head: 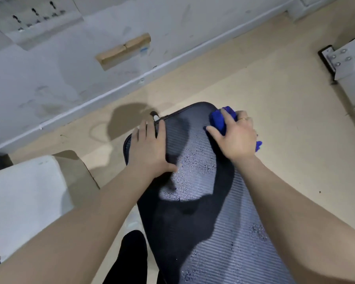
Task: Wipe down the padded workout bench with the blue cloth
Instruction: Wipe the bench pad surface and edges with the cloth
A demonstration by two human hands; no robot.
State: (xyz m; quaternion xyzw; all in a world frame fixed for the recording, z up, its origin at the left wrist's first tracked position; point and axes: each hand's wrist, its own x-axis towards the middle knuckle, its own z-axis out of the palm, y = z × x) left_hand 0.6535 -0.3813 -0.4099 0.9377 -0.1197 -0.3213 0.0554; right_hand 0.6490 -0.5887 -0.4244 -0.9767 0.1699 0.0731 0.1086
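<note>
Up near the far right corner of the padded bench point(203, 212), bare beige floor point(285, 119) on every side. Ribbed, dark, rounded padding, speckled with wet patches. Right hand point(237, 138) curled round the bunched blue cloth point(220, 119); left hand point(150, 146) flat, fingers straight, at the far left edge.

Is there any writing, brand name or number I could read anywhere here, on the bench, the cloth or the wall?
No readable text anywhere.
Padded bench: ribbed surface only, no logo or label visible.
Blue cloth, gripped in the right hand: plain, no tag visible.
Brown tape patch on the wall: a small blue mark beside it, too blurred to read.
Wall sockets: no legible markings.
</note>
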